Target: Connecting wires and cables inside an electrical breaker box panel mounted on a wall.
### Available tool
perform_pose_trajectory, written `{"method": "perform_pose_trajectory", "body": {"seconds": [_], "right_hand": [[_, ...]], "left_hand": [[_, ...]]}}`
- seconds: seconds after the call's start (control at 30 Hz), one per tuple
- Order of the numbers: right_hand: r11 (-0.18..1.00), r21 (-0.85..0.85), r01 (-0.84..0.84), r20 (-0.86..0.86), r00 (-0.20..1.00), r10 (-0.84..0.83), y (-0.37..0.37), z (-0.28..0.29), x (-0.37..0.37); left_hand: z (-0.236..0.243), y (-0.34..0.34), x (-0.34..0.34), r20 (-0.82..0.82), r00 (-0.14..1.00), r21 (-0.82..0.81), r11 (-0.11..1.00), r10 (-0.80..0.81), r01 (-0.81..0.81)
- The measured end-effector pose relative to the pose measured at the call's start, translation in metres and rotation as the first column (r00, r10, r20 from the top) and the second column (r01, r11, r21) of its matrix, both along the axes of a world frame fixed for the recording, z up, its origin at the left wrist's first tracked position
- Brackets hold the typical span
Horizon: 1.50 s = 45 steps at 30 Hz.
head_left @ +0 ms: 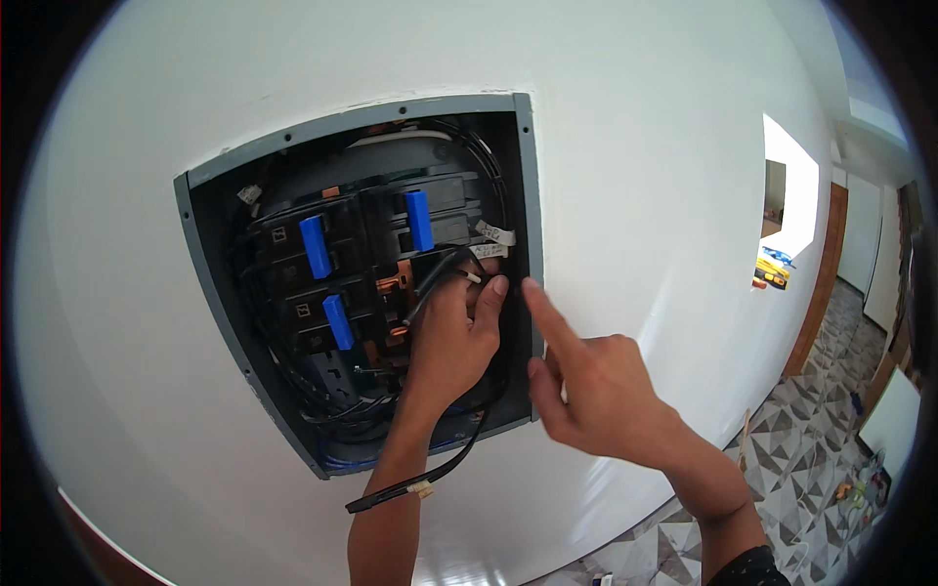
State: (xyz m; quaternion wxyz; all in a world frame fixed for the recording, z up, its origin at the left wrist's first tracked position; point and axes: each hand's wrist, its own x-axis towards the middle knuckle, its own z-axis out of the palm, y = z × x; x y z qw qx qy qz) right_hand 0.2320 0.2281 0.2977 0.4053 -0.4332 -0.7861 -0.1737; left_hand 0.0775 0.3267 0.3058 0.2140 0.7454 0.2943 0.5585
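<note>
Three blue clips (315, 247) on, cables (447, 264) loose in the box (528, 176)

Inside the box, the breakers (277, 272) look seated. The left hand (457, 337) grasps black cables toward the box's right side, apparently not yet connected. The right hand (606, 391), seemingly empty, extends its index finger at the box's right edge; contact is unclear. Another cable (376, 500) hangs below the box, its end free.

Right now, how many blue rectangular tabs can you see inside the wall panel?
3: an upper-left blue tab, a lower-left blue tab beneath it, and an upper-right blue tab. Another could be hidden behind the left hand.
</note>
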Motion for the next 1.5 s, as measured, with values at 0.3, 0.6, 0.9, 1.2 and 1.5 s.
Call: {"method": "perform_pose_trajectory", "body": {"seconds": [0.3,0.6,0.9,1.2,1.5], "right_hand": [[0.951,-0.293,0.095,-0.005,0.995,-0.101,0.002,-0.01,-0.026],[0.75,0.631,0.197,-0.252,0.967,-0.042,0.031,0.012,-0.023],[0.763,0.608,0.22,-0.176,0.974,-0.141,0.061,0.037,-0.013],[0.79,0.606,-0.09,-0.145,0.964,0.221,0.068,0.025,0.01],[0.779,0.614,-0.129,-0.22,0.92,0.325,0.063,0.016,0.007]], "left_hand": [[0.0,0.005,-0.001,-0.019,1.0,0.11,0.994,0.013,-0.01],[0.003,-0.005,-0.001,-0.03,0.999,0.093,0.995,0.042,-0.039],[-0.002,0.006,0.001,0.07,0.993,0.093,0.992,-0.091,0.084],[0.0,0.006,-0.002,-0.014,0.999,0.09,0.995,-0.05,0.051],[0.0,0.009,0.002,0.082,0.996,0.147,0.989,-0.027,0.014]]}}
